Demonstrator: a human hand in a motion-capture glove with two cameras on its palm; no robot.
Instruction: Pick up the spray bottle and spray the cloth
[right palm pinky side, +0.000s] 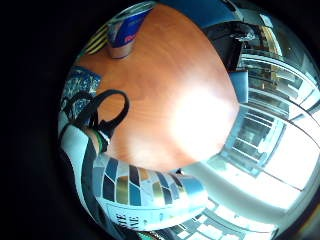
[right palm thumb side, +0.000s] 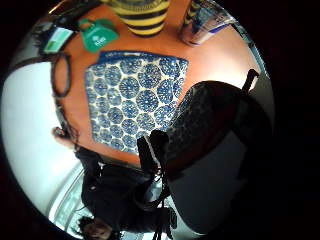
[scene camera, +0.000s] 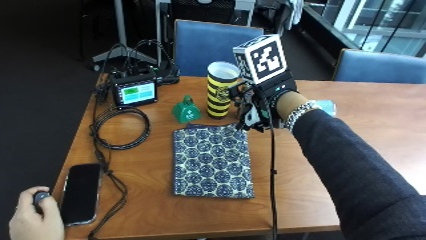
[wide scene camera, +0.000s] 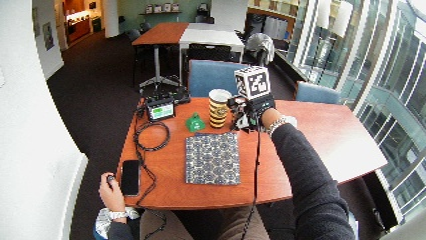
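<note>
Lying flat at the frame's centre, the blue-and-white patterned cloth (scene camera: 213, 161) is rectangular; above it, the gloved right hand (scene camera: 266, 102) hovers, finger state unclear.

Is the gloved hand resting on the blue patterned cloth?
No. In the outside view the gloved hand is beside the striped cup, beyond the cloth, which lies flat on the table with nothing on it.

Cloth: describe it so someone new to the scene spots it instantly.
On the orange-brown table, on the person's side of the yellow-and-black striped cup and the small green object, lies the cloth. It alone is fabric: a flat rectangle printed with blue-and-white roundels.
</note>
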